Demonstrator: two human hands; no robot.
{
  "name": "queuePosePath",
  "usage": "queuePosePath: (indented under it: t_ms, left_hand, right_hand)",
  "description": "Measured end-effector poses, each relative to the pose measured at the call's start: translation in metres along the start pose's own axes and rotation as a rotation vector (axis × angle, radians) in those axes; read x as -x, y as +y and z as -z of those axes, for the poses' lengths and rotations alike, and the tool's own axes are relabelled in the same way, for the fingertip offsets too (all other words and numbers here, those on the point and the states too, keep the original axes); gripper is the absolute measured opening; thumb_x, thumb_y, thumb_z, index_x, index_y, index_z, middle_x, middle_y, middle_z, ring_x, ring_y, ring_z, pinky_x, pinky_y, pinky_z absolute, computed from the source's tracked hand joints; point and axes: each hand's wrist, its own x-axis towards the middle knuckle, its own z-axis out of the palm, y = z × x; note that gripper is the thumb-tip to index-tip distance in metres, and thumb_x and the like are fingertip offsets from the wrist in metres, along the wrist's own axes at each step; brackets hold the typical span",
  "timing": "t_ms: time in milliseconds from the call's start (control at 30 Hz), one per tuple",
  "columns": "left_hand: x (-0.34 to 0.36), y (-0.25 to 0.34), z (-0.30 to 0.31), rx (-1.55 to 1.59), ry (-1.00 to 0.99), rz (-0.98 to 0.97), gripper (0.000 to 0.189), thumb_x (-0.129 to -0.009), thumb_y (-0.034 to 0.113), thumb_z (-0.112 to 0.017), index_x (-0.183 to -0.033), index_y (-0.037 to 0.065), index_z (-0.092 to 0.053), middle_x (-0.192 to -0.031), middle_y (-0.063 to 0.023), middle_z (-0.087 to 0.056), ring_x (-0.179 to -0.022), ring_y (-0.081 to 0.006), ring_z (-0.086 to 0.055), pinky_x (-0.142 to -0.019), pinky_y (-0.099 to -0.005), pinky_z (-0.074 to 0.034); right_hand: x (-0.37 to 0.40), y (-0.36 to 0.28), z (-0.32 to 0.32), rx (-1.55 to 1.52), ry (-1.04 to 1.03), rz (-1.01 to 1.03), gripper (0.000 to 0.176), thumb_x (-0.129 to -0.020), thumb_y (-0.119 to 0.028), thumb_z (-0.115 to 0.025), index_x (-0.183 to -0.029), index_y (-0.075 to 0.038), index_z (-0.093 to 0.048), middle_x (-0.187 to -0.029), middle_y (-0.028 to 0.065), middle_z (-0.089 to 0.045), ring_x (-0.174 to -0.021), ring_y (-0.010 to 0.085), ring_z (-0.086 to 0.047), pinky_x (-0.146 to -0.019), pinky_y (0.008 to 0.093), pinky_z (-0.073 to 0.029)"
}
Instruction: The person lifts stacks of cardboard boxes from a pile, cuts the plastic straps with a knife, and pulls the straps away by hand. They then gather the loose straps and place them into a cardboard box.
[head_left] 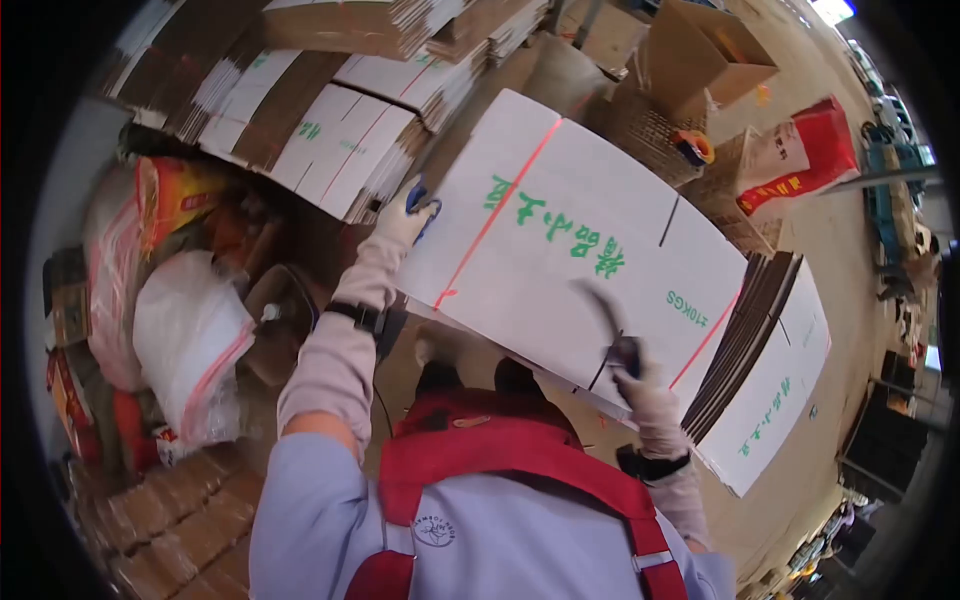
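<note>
A stack of flat white cardboard (590, 180) with green writing lies in front of me, with red twine (500, 205) across each end. My left hand (408, 215), in a light glove with blue on the fingers, rests at the stack's left edge; whether its fingers grip anything is unclear. My right hand (645, 385) is closed round the dark handle of a curved knife (603, 310). The blade points up and left over the white top, near the stack's lower right part. Whether the blade touches the cardboard cannot be made out.
Another cardboard stack (770, 385) leans to the right. More stacks (340, 145) stand at upper left. Plastic bags (190, 330) lie at left. An open brown box (705, 55), a tape roll (694, 147) and a red and white sack (800, 160) are at upper right.
</note>
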Motion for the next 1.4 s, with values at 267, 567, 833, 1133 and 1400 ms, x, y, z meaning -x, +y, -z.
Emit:
queuePosePath:
  t_ms: [267, 567, 833, 1133, 1400]
  left_hand:
    - [0.11, -0.03, 0.034, 0.104, -0.159, 0.059, 0.048, -0.088, 0.015, -0.056, -0.133, 0.012, -0.04, -0.123, -0.0141, -0.054, -0.099, -0.0183, -0.057, -0.086, -0.0252, -0.043]
    - [0.111, -0.032, 0.026, 0.191, -0.103, 0.11, 0.047, -0.089, 0.025, -0.056, -0.131, 0.012, -0.042, -0.121, -0.0179, -0.053, -0.108, -0.0294, -0.053, -0.091, -0.0302, -0.04]
    - [0.113, -0.019, 0.028, 0.249, -0.102, 0.263, 0.045, -0.088, 0.02, -0.057, -0.13, 0.013, -0.045, -0.118, -0.0149, -0.055, -0.107, -0.0247, -0.054, -0.092, -0.0281, -0.04]
    - [0.162, 0.091, 0.04, -0.906, -0.483, -0.426, 0.071, -0.075, 0.051, -0.056, -0.138, 0.027, -0.033, -0.148, -0.0118, -0.016, -0.136, -0.0377, -0.009, -0.105, -0.061, 0.0]
    - [0.128, 0.057, 0.12, -0.106, -0.501, -0.554, 0.041, -0.072, 0.02, -0.068, -0.11, 0.008, -0.057, -0.111, -0.0133, -0.058, -0.103, -0.0333, -0.053, -0.093, -0.0438, -0.04]
  right_hand:
    - [-0.031, -0.084, -0.085, 0.244, -0.341, 0.122, 0.03, -0.084, -0.032, -0.056, -0.1, -0.008, -0.048, -0.087, 0.0191, -0.061, -0.082, 0.0373, -0.059, -0.069, 0.0468, -0.046]
    - [-0.059, -0.113, -0.122, -0.271, -0.604, -0.216, 0.027, -0.084, -0.033, -0.058, -0.093, -0.008, -0.054, -0.07, 0.0037, -0.056, -0.058, 0.0173, -0.057, -0.047, 0.0323, -0.046]
    - [-0.012, -0.131, -0.037, -1.114, -0.667, 0.061, 0.028, -0.081, -0.027, -0.061, -0.095, -0.003, -0.056, -0.072, 0.0021, -0.055, -0.057, 0.0102, -0.053, -0.049, 0.0233, -0.042]
    - [0.04, 0.183, -0.027, -1.377, 0.585, -0.579, 0.017, -0.087, -0.026, -0.056, -0.086, -0.01, -0.059, -0.068, 0.0015, -0.056, -0.056, 0.0147, -0.054, -0.049, 0.0281, -0.045]
    - [-0.006, 0.121, -0.088, -1.288, 0.833, -0.099, 0.031, -0.084, -0.023, -0.063, -0.103, -0.001, -0.054, -0.093, 0.0103, -0.063, -0.075, 0.0158, -0.061, -0.068, 0.0322, -0.05]
